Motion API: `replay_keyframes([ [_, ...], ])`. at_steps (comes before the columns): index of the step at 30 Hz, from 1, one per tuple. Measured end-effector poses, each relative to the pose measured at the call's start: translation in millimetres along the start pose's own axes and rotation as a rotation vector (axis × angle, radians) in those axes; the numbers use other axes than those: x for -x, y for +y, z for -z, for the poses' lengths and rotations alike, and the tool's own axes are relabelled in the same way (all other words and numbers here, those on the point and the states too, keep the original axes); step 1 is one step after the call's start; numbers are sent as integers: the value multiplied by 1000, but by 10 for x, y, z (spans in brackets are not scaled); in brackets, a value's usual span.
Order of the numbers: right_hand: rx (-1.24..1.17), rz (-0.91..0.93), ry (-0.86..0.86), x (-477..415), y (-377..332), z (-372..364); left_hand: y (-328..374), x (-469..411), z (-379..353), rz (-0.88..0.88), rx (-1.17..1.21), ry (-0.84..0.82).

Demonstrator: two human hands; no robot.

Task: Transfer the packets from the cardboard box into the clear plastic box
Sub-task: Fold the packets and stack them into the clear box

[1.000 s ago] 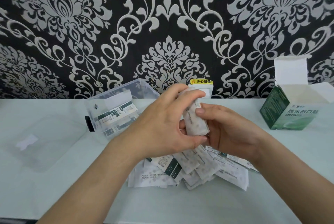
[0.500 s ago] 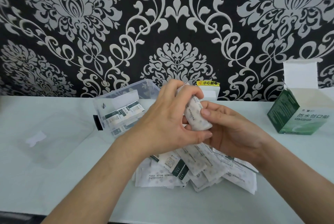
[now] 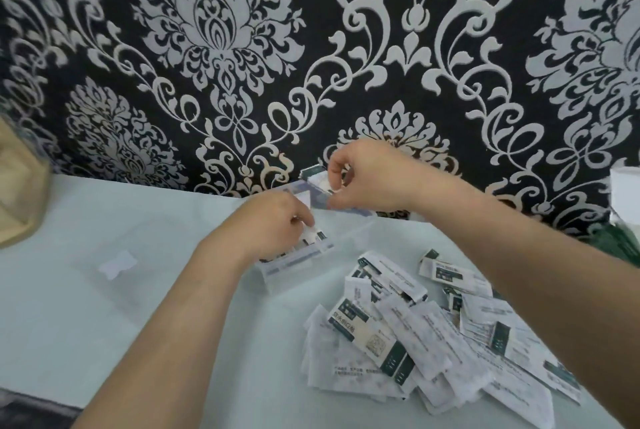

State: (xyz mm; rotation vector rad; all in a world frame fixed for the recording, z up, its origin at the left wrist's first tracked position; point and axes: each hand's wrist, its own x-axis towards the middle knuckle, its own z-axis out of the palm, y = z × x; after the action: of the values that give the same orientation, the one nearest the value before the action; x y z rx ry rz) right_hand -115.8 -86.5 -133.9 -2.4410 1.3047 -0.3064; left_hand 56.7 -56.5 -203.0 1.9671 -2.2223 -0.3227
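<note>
Left hand (image 3: 273, 226) grasps packets (image 3: 313, 238) inside the box (image 3: 298, 260). Right hand (image 3: 363, 182) pinches one packet (image 3: 317, 179) above the box. A loose pile (image 3: 381, 335) lies on the table (image 3: 104, 307).

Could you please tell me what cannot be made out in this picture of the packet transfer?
All in the head view:
- Cardboard box: cut off by the right edge, blurred; contents unseen.
- Clear plastic box: the left hand covers what is inside; count and grip unclear.
- Packet pinched by the right hand: the hand hides most; one or several, unclear.
- Tan thing: cut off by the left edge; unidentifiable.
</note>
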Motion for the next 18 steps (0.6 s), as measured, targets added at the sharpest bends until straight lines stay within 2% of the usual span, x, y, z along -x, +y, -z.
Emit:
replay_keyframes([
  [4, 394, -9, -161, -351, -90, -326, -76, -86, -12, -46, -56, -103],
  [8, 588, -10, -226, -494, -148, -511, -25, -53, 2, -80, -208, -236],
  [13, 722, 35, -289, -505, -223, -588, 9, -61, 13, -107, -267, -255],
  [18, 737, 14, -382, -547, -248, -609, 18, -61, 13, -88, -249, -237],
])
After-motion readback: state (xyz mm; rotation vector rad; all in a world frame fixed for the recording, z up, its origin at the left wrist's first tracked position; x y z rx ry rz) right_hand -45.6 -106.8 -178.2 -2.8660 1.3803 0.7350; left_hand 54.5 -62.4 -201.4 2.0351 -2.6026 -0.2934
